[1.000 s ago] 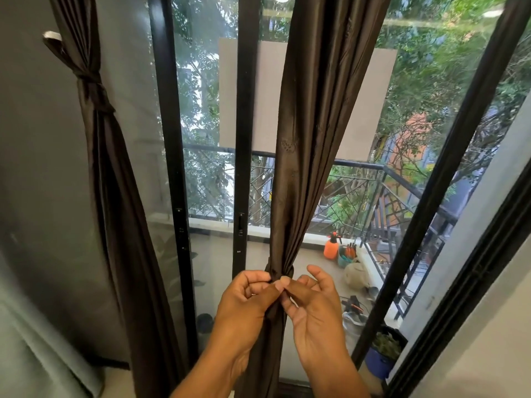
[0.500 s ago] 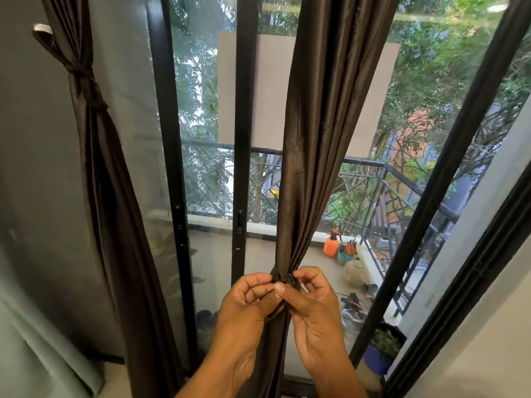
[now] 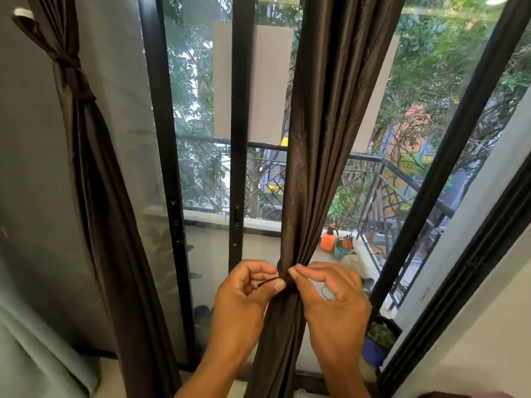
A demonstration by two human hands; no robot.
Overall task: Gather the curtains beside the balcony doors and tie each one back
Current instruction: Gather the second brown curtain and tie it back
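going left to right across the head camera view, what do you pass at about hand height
Tied curtain → left hand → gathered curtain → right hand → blue pot

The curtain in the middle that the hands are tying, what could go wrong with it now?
The tie around the middle curtain looks thin and is pinched only by fingertips of the left hand and right hand. It might slip free, and the gathered folds would spread open again. It also sits much lower than the tie on the left curtain, so the pair may end up looking uneven.
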